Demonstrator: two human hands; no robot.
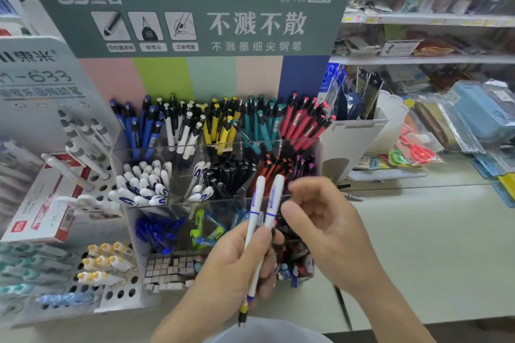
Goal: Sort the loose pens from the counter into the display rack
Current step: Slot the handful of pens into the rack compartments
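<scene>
My left hand (231,267) grips two white pens with blue bands (264,203), caps up, and a yellow-and-black pen (243,312) sticks out below the fist. My right hand (323,220) hovers just right of the white caps with fingers loosely curled, holding nothing. Behind them stands the clear tiered display rack (312,145), with blue, white, yellow, teal and red pens in the back row. A compartment of matching white pens (145,186) is in the middle row at the left. Two loose pens (352,196) lie on the counter right of the rack.
A white peg-hole stand (117,295) with pens and a red-and-white box (47,209) sit to the left. A white holder (351,145) stands right of the rack. Packaged scissors (418,152) and blue pouches (479,114) crowd the counter's far right, under stocked shelves.
</scene>
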